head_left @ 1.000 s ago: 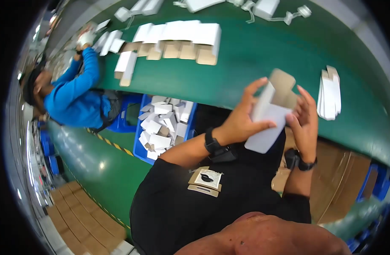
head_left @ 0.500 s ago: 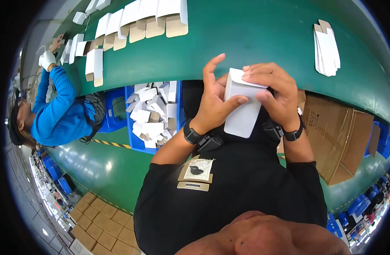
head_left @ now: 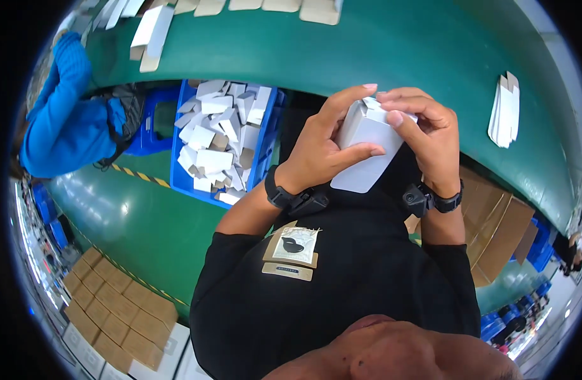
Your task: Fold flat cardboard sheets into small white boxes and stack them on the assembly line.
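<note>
A white box (head_left: 367,134) is gripped by both hands, in front of the torso and just off the near edge of the green table (head_left: 405,60). By the left hand (head_left: 319,149) the left side is clamped, the thumb being laid across the front face. By the right hand (head_left: 433,136) the upper end is pinched between thumb and fingers, beside a small raised flap; whether that end is fully closed cannot be told. The lower end is directed toward the body. To the left of the grip, a blue crate (head_left: 189,192) is filled with small white cartons (head_left: 211,158). To the right, flat white blanks (head_left: 505,117) are laid on the table. Beyond the grip, to the far left, a single white carton (head_left: 154,31) is placed. Below and right, a brown cardboard box (head_left: 487,221) is seen.
</note>
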Tool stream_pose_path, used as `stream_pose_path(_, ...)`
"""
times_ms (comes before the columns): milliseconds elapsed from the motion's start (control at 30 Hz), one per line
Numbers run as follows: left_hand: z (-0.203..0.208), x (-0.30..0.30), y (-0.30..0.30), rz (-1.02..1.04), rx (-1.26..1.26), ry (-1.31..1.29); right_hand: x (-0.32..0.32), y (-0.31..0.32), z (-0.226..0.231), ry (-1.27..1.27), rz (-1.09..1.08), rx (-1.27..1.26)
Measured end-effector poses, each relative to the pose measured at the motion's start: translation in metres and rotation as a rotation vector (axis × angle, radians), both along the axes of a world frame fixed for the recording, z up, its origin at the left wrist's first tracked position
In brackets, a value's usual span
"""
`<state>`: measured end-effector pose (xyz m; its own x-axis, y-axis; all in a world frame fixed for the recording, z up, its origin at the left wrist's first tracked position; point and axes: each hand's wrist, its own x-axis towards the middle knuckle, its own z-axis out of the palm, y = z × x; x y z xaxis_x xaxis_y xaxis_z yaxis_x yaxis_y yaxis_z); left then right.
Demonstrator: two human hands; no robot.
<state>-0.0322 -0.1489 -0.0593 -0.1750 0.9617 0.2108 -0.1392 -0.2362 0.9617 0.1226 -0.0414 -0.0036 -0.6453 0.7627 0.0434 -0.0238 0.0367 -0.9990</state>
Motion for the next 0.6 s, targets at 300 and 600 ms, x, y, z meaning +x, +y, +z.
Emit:
stream_pose_path(300, -0.019, -0.032, -0.088, 0.124, -0.088, -0.287, -0.059, -0.069, -0.016, -0.087, 0.320, 0.212)
stream_pose_path(600, -0.087, -0.068, -0.204, 0.751, -0.351, -0.305, -0.078, -0.099, -0.031, -0.264, 0.414, 0.467)
